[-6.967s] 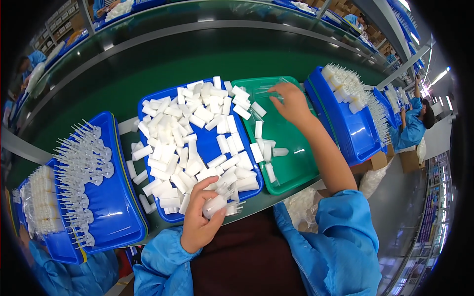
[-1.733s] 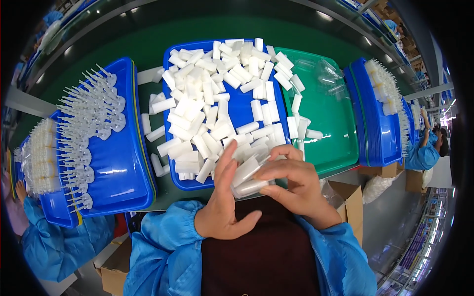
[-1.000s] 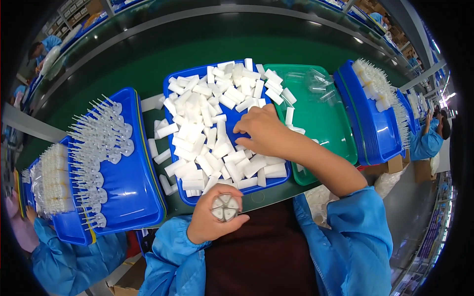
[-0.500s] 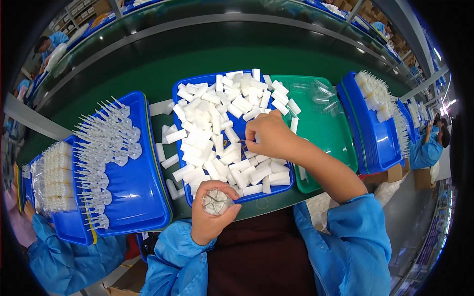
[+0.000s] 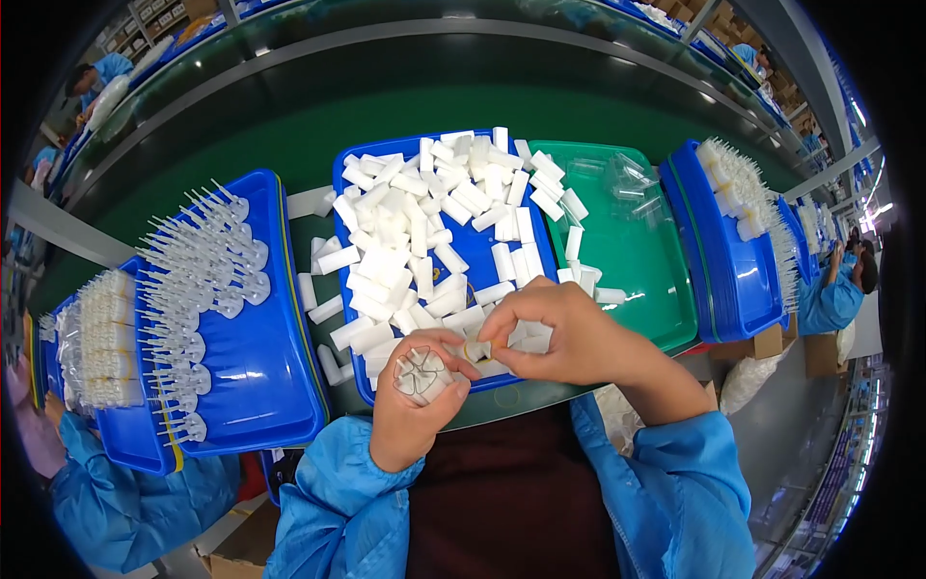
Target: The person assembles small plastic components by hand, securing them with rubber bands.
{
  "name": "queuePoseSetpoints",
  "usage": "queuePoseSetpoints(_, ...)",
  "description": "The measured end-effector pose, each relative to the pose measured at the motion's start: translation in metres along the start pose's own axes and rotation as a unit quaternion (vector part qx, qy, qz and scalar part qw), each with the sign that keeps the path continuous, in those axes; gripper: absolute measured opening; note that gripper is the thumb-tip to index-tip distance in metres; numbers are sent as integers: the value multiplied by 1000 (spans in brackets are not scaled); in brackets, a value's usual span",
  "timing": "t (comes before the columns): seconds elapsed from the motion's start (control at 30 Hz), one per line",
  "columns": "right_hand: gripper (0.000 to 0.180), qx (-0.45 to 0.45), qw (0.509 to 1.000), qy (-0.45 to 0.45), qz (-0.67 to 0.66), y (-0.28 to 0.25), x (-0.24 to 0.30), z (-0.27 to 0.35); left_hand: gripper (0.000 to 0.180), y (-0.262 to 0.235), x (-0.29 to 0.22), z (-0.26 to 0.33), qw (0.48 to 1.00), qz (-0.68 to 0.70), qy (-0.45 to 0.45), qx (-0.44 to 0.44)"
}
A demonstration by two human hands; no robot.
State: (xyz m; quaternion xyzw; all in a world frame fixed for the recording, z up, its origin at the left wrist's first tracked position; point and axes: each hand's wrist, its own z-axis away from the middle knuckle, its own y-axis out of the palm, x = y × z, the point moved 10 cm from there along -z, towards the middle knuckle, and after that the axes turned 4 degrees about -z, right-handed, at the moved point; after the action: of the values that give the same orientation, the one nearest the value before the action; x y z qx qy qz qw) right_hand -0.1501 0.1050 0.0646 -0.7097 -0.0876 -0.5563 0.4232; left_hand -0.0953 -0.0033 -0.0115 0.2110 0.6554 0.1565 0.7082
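Observation:
My left hand (image 5: 410,415) is wrapped round a bundle of white wedge-shaped pieces (image 5: 422,376), their ends together making a round top. Close to its fingertips, my right hand (image 5: 569,338) pinches a thin yellowish rubber band (image 5: 473,351), partly hidden by the fingers. Both hands are over the near edge of a blue tray (image 5: 349,174) heaped with loose white blocks (image 5: 386,232). More rubber bands seem to lie on the tray's bare floor, among the blocks.
A green tray (image 5: 627,280) with clear plastic pieces (image 5: 632,183) adjoins on the right. Stacked blue trays (image 5: 260,386) on the left hold white stemmed parts (image 5: 217,261); more stacked trays (image 5: 728,261) stand far right. A co-worker's blue sleeve (image 5: 145,502) shows at lower left.
My right hand has come from the middle of the blue tray toward me, with the rubber band, to beside my left hand. Several white blocks have shifted toward the green tray.

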Motion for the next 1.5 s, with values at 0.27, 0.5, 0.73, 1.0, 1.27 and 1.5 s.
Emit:
queuePoseSetpoints(0.27, 22, -35, 991, -94, 85, 9, 27, 14, 28, 5, 15, 9, 997, -1, -52, 52)
queuePoseSetpoints(0.5, 16, -52, 990, -89, 93, 18, 8, 30, 29, 36, 15, 12, 978, 124, -75, 150)
queuePoseSetpoints(0.73, 13, -111, 987, -76, 91, 9, 22, 32, 29, 26, 1, 7, 986, -138, 39, 79)
queuePoseSetpoints(1.0, 12, -148, 986, -71, 10, 13, 16, 38, 29, 24, 7, 7, 994, -74, -3, 80)
queuePoseSetpoints(1.27, 7, -22, 932, 25, -361, 31, -24, 45, 31, 80, 4, 50, 853, 222, -139, 451)
queuePoseSetpoints(1.5, 25, 58, 757, -168, -629, -2, 3, 58, 26, 73, -22, 54, 833, 156, 10, 531)
